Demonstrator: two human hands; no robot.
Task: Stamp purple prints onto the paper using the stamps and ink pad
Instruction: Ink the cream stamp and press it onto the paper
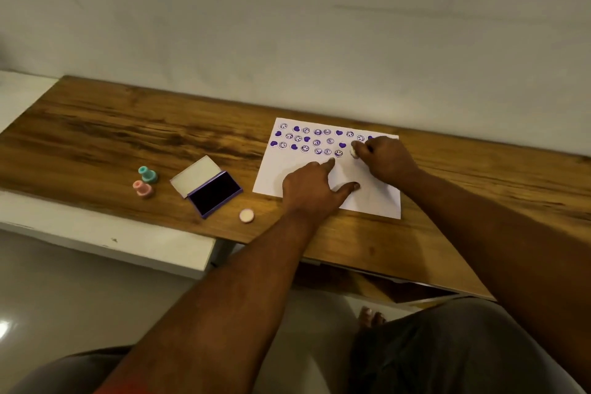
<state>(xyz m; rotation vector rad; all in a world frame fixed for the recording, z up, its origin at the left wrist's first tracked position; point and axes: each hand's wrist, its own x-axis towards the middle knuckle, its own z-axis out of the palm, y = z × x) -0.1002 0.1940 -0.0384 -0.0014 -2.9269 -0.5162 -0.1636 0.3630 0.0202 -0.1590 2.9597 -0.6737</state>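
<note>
The paper [329,169] lies right of centre on the wooden table [128,125], its upper part filled with purple hearts and smiley prints [307,139]. Your right hand [385,158] closes its fingers around a small pale stamp [354,151] and holds it down on the sheet at the right end of the rows. Your left hand [311,189] rests on the paper's lower part, fingers spread, index and thumb pressing flat. Left of the sheet sits the open ink pad [214,194], lid tipped back, with a round pink cap [246,215] just below it. Further left stand a teal stamp [148,174] and a pink stamp [143,188], side by side.
</note>
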